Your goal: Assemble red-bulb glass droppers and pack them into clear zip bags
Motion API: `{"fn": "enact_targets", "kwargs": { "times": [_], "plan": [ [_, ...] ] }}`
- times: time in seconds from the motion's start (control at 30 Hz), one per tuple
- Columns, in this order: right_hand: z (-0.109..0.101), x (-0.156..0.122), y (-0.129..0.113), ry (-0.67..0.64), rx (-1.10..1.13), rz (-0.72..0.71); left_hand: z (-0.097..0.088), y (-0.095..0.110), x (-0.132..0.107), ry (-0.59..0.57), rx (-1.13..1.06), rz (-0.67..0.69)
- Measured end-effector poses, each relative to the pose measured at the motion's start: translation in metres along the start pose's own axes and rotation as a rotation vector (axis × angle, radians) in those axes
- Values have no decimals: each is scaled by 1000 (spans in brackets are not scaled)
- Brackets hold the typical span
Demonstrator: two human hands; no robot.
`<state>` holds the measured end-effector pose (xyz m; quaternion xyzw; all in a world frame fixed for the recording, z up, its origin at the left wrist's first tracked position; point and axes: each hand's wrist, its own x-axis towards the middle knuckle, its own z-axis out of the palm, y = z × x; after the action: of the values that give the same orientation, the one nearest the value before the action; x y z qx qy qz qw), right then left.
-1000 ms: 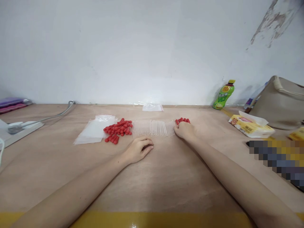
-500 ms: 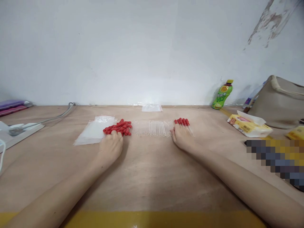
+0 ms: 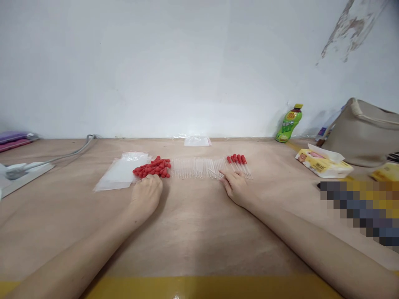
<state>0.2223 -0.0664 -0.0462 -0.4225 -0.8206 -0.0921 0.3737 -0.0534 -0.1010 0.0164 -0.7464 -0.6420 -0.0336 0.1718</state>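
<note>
A heap of red rubber dropper bulbs (image 3: 152, 167) lies left of a long row of clear glass dropper tubes (image 3: 190, 167). My left hand (image 3: 147, 192) is closed at the near edge of the heap; its fingertips are hidden, so what they pinch cannot be made out. At the right end of the row, my right hand (image 3: 236, 186) pinches one glass dropper tube (image 3: 215, 172), which slants across the others. Just beyond that hand, several droppers with red bulbs fitted (image 3: 237, 159) lie side by side, partly covered by my fingers.
Clear zip bags (image 3: 120, 172) lie left of the bulbs, and another small bag (image 3: 197, 141) by the wall. A power strip (image 3: 29, 174) with a grey cable is far left. To the right are a green bottle (image 3: 289, 123), a tissue pack (image 3: 324, 162) and a beige bag (image 3: 363, 133).
My right hand has moved from over the fitted droppers slightly left and nearer, and a slanted glass tube now shows at its fingertips. My left hand stays by the bulbs, its fingers curled more.
</note>
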Motion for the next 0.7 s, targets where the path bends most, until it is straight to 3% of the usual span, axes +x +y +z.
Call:
{"fn": "enact_targets", "kwargs": {
  "times": [0.1,0.2,0.27,0.43,0.7],
  "plan": [
    [-3,2,-2,-9,9,-40,-1,14,-2,24,76,114],
    [-5,3,-4,-27,55,-34,10,28,2,108,-195,342],
    [-7,4,-4,-48,84,-27,21,35,7,130,-380,412],
    [-10,5,-10,-83,69,-33,34,43,18,162,-712,411],
    [-6,7,-29,-104,169,-45,31,48,20,168,-937,326]
  ]
}}
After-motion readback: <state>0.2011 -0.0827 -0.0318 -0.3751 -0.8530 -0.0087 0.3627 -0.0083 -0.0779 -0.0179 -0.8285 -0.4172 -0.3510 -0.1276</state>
